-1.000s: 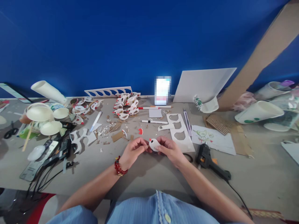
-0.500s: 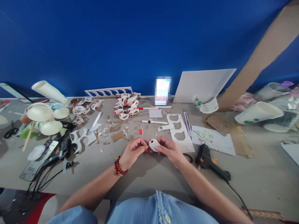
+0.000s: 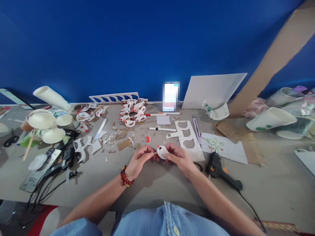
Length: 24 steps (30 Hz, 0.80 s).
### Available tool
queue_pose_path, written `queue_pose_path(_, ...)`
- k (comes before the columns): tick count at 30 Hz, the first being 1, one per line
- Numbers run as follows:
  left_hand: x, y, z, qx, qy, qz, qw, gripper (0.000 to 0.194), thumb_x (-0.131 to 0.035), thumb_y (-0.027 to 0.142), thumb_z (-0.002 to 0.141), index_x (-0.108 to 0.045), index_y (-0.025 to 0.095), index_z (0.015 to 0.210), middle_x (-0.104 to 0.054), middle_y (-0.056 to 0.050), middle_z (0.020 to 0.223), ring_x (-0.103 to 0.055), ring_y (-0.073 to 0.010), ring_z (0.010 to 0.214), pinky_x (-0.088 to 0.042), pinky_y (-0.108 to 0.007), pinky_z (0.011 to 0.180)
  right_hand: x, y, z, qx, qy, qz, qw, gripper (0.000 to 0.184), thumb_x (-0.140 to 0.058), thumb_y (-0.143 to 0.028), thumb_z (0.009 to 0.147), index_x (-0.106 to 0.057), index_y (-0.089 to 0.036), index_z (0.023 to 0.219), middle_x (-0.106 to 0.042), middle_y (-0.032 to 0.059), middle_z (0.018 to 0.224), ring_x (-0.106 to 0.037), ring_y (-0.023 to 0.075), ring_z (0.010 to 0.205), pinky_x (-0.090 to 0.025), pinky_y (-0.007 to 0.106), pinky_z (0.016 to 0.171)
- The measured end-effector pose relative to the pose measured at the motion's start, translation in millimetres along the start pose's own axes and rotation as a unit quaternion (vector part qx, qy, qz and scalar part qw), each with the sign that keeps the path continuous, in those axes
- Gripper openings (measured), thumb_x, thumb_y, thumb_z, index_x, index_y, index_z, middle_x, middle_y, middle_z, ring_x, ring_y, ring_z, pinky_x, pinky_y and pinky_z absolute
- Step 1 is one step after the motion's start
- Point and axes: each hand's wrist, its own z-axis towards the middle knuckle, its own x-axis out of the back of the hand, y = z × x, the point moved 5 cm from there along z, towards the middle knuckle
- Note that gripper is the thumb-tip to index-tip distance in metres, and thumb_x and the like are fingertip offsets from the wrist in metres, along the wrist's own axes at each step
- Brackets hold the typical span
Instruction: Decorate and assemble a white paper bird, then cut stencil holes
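Note:
Between the fingers of my right hand [image 3: 178,158] is a small white paper bird [image 3: 162,152] with a red beak and a black eye spot. The beak points up and to the left. My left hand [image 3: 140,161], with a red bead bracelet at the wrist, pinches a thin brown strip [image 3: 155,153] at the bird's left side. Whether the strip touches the bird is hard to make out. Beyond the hands lies a red paper scrap [image 3: 147,139]. A cluster of similar finished-looking birds [image 3: 133,113] stands near the wall.
A black glue gun [image 3: 218,170] with a cord lies right of my hands. A cut-out white sheet [image 3: 190,139], a utility knife [image 3: 197,129], markers [image 3: 162,129] and a drawing [image 3: 223,147] lie beyond. Paper cups [image 3: 41,118], cables and a phone [image 3: 40,172] crowd the left.
My left fingers have shifted slightly left, and more of the brown strip shows beside the bird. The right hand and bird hold nearly the same place.

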Motion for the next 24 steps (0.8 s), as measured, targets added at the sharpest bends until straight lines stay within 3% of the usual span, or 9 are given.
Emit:
queue_pose_path(5,0.5,3.4,-0.5,-0.021,0.020,0.017,0.999,0.017,-0.058,0.032,0.085,-0.060,0.015,0.081,-0.066,-0.003,0.076,-0.060,-0.0151,0.073,-0.045,-0.027,0.073,0.7,-2.0,0.1,0.002,-0.004,-0.001,1.000,0.024,-0.071,-0.039,0.075,-0.061,-0.018,0.083,-0.061,-0.0002,0.076,-0.053,0.0132,0.067,-0.042,0.024,0.060)
queue_pose_path(8,7.0,6.9,1.2,-0.026,0.059,0.030,0.997,0.019,-0.058,0.035,0.085,-0.060,0.017,0.081,-0.065,-0.003,0.079,-0.059,-0.0152,0.073,-0.046,-0.025,0.068,7.9,0.0,2.9,0.013,0.012,-0.017,1.000,0.031,-0.072,-0.039,0.075,-0.060,-0.019,0.095,-0.065,0.0021,0.085,-0.056,0.0138,0.069,-0.044,0.025,0.061)
queue_pose_path(11,22.9,16.8,3.5,-0.052,0.119,0.068,0.989,0.019,-0.055,0.037,0.086,-0.059,0.018,0.082,-0.064,-0.003,0.082,-0.058,-0.0149,0.072,-0.044,-0.024,0.062,23.3,0.2,6.2,0.053,0.066,-0.115,0.990,0.035,-0.070,-0.039,0.076,-0.059,-0.020,0.103,-0.067,0.0032,0.085,-0.059,0.0158,0.071,-0.046,0.027,0.063)
queue_pose_path(13,35.3,29.4,4.1,-0.094,0.151,0.135,0.975,0.019,-0.052,0.036,0.088,-0.059,0.019,0.084,-0.063,-0.003,0.082,-0.058,-0.0151,0.072,-0.044,-0.024,0.063,32.9,-1.6,7.3,0.077,0.105,-0.223,0.966,0.031,-0.069,-0.037,0.078,-0.060,-0.021,0.102,-0.066,0.0032,0.082,-0.060,0.0174,0.071,-0.047,0.029,0.065)
queue_pose_path(15,43.3,43.6,4.2,-0.137,0.155,0.260,0.943,0.016,-0.054,0.034,0.087,-0.060,0.019,0.085,-0.062,-0.004,0.081,-0.057,-0.0157,0.073,-0.044,-0.026,0.067,38.2,-3.1,7.6,0.088,0.127,-0.319,0.935,0.028,-0.067,-0.037,0.079,-0.063,-0.022,0.102,-0.067,0.0038,0.081,-0.060,0.0184,0.068,-0.047,0.031,0.065)
queue_pose_path(18,42.3,54.7,4.6,-0.173,0.090,0.476,0.858,0.012,-0.056,0.030,0.086,-0.063,0.021,0.084,-0.061,-0.005,0.089,-0.055,-0.0178,0.078,-0.043,-0.030,0.073,37.5,-3.8,7.8,0.102,0.125,-0.404,0.900,0.027,-0.063,-0.036,0.082,-0.064,-0.023,0.105,-0.069,0.0055,0.086,-0.062,0.0202,0.068,-0.048,0.033,0.066)
queue_pose_path(21,36.8,50.6,3.9,-0.159,0.042,0.623,0.764,0.014,-0.063,0.034,0.081,-0.063,0.020,0.079,-0.061,-0.006,0.089,-0.054,-0.0230,0.086,-0.041,-0.035,0.078,31.7,-5.2,6.9,0.128,0.111,-0.466,0.868,0.026,-0.058,-0.033,0.086,-0.063,-0.023,0.110,-0.071,0.0074,0.095,-0.065,0.0240,0.081,-0.049,0.034,0.071)
queue_pose_path(24,28.6,42.8,2.5,-0.134,0.031,0.697,0.704,0.023,-0.069,0.041,0.076,-0.061,0.019,0.076,-0.059,-0.007,0.088,-0.052,-0.0276,0.091,-0.039,-0.040,0.080,25.8,-11.9,3.0,0.172,0.114,-0.534,0.820,0.026,-0.055,-0.030,0.089,-0.063,-0.022,0.113,-0.070,0.0096,0.105,-0.063,0.0280,0.095,-0.049,0.039,0.080)
